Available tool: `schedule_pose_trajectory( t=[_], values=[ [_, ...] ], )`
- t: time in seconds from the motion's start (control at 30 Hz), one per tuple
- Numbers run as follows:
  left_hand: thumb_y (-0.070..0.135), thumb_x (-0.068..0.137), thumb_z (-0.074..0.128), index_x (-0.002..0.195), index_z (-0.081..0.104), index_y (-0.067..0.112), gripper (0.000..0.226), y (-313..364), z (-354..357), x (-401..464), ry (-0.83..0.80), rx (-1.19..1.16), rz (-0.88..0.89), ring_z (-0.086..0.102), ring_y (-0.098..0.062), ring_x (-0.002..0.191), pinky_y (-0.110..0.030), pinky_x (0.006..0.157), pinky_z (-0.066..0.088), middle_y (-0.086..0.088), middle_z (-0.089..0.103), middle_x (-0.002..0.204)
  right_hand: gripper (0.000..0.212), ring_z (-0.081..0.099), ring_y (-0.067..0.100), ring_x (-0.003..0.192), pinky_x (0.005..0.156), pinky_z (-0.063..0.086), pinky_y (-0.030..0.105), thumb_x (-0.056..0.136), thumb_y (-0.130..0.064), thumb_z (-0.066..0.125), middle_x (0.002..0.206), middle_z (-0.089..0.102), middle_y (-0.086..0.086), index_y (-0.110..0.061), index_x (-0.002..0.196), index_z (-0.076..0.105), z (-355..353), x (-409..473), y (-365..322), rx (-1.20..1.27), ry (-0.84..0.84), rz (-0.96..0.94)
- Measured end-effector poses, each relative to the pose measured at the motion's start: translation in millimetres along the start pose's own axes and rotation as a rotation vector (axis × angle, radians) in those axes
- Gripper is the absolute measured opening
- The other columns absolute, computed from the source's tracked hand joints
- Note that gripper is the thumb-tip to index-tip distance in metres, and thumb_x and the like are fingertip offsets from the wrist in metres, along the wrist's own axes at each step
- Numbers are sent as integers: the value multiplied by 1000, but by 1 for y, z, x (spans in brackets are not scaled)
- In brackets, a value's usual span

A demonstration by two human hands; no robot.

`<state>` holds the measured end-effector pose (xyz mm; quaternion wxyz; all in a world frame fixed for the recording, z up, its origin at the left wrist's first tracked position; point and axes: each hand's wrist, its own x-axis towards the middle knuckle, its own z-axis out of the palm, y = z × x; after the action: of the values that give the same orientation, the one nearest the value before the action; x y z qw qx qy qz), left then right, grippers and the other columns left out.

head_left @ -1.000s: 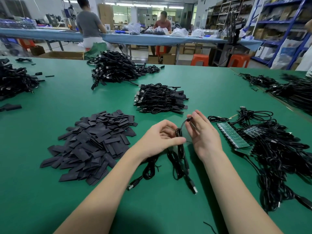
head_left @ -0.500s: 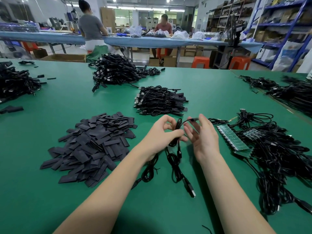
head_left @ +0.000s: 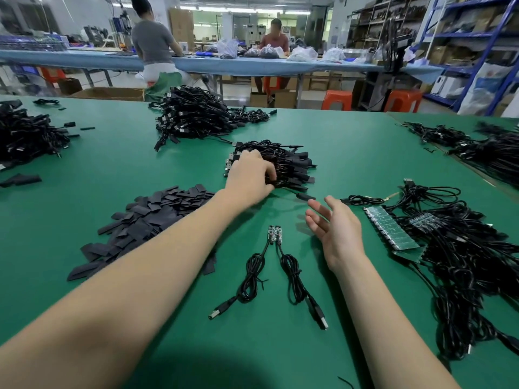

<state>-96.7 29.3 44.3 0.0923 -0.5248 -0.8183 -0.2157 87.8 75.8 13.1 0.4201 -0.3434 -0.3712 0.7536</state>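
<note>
L hand (head_left: 248,178) stretched fwd onto near-left edge of centre cable pile (head_left: 283,161), mid-table (head_left: 351,153); fingers (head_left: 268,171) curled down into the strands, thumb below, pinching pile cables; which single cable, can't tell. R hand (head_left: 335,234) hovers over table, palm turned inward, fingers spread & relaxed, holding nothing. Btwn forearms: two coiled cables (head_left: 252,276) lie side by side, apart; small boards (head_left: 274,233) at far ends just beside each other, USB plugs toward cam. Heap of flat black pieces (head_left: 146,220) left of L forearm; green PCB strip (head_left: 390,228) & loose cable tangle (head_left: 463,262) right of R hand.
</note>
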Motion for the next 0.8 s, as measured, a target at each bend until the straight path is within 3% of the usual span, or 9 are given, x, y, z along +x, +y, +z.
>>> schedule_pose_trajectory(
  t=[0.17, 0.4, 0.6, 0.67, 0.8],
  values=[
    [16, 92, 64, 111, 47, 14, 26, -1, 19, 1, -35, 160, 41, 61, -35, 96, -41, 73, 45, -9, 62, 103, 3, 67, 11, 56, 55, 56, 22, 103, -16, 54, 88, 75, 9, -15, 104, 56, 2, 1, 2, -55, -7, -19],
    [12, 98, 54, 111, 54, 8, 14, -5, 21, 11, -92, 234, 11, 59, -37, 100, -42, 77, 47, -14, 62, 110, 8, 66, 10, 59, 58, 56, 21, 103, -17, 55, 89, 75, 8, -12, 107, 60, 1, 1, 3, -162, -54, -23],
    [17, 94, 58, 101, 54, 12, 10, 0, 21, -1, -76, 62, -93, 56, -34, 102, -40, 81, 47, -11, 59, 109, 10, 67, 15, 59, 58, 58, 25, 99, -15, 61, 88, 75, 8, -9, 105, 66, 2, -4, -1, -385, -125, -5],
    [19, 91, 59, 91, 54, 15, 7, 0, 24, -13, -7, -31, -143, 56, -30, 96, -35, 75, 44, -6, 60, 99, 8, 69, 19, 60, 57, 59, 27, 98, -14, 62, 87, 75, 9, -8, 102, 67, 3, -7, -3, -530, -156, -2],
    [31, 89, 65, 72, 54, 21, 22, 8, 30, -41, 137, -316, -293, 58, -16, 72, -27, 66, 46, 7, 60, 71, 9, 74, 23, 68, 59, 60, 30, 95, -17, 66, 91, 72, 11, -8, 96, 67, 6, -11, -13, -771, -222, 90]
  ],
)
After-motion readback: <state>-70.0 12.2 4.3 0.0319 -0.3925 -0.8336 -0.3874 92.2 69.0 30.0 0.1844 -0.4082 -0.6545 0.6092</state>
